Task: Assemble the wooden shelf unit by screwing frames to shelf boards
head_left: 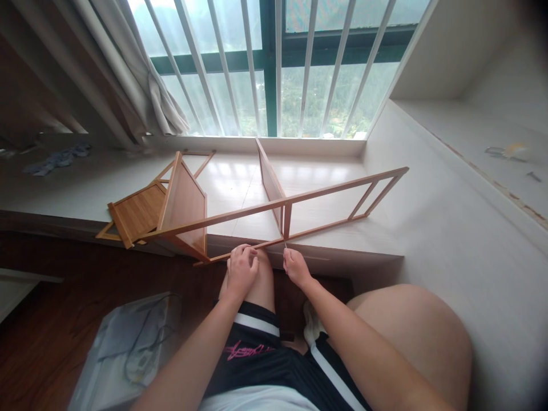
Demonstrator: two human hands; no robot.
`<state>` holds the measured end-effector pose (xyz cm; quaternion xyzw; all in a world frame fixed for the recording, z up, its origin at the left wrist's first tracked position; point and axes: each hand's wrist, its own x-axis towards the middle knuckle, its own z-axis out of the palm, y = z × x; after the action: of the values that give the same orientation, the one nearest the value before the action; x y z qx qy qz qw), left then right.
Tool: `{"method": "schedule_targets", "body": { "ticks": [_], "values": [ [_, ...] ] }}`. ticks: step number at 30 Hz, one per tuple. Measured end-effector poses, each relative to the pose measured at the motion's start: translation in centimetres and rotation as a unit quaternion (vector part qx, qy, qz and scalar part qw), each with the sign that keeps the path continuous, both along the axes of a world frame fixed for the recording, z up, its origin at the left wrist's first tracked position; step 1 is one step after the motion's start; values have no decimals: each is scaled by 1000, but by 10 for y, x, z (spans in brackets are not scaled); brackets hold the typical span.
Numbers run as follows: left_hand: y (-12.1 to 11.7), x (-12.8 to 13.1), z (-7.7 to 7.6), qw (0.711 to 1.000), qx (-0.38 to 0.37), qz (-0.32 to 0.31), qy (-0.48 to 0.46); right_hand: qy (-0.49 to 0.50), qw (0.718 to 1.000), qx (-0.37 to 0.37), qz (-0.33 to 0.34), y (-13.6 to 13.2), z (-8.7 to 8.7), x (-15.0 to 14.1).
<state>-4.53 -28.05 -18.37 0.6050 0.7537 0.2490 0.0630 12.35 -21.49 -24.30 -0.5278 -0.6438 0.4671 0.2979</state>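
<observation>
Along the front edge of the sill [334, 174] lies the wooden frame [240, 213] I am working at, its left end jutting past that edge and its right end pointing toward the wall [423, 211]. My right hand [295, 265] is closed on a thin tool [285, 244], pinched between thumb and fingers, with its tip at the lower rail [317, 229], just under the foot of the middle board [269, 174]. My left hand [243, 269] rests over my knee [264, 274], fingers loosely curled beside the same rail; I cannot tell whether they touch it. The work looks about half built to me. Both the middle board and the left board [184, 200] stand against the frame, reaching back across the sill, though I cannot tell how firmly either is fastened. At the left end a brown panel [139, 214] sits tilted, partly over the sill's front edge, and whether it is joined on is unclear. What seems left is the far side: the back end of the middle board meets no rail that I can see, and no board stands between the rails toward the right end.
</observation>
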Motion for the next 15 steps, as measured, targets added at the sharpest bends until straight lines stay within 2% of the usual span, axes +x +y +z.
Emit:
{"method": "schedule_targets", "body": {
  "ticks": [2, 5, 7, 10, 13, 15],
  "values": [
    [0, 0, 0, 1000, -3, 1, -1, -106, 993, 46, 2, 1, 4, 3],
    [0, 0, 1, 1000, -6, 3, 1, -272, 957, 100, 14, 3, 10, 7],
    [0, 0, 0, 1000, -3, 3, 2, -305, 946, 107, 19, 3, 11, 8],
    [0, -1, -2, 1000, 5, 2, 6, -237, 967, 90, 9, 4, 9, 8],
    [1, -1, -3, 1000, 7, 1, 7, -44, 999, 15, 0, 4, 2, 5],
    [1, -1, -4, 1000, 5, 2, 6, 89, 994, -57, -3, 3, -2, 1]
  ]
}}
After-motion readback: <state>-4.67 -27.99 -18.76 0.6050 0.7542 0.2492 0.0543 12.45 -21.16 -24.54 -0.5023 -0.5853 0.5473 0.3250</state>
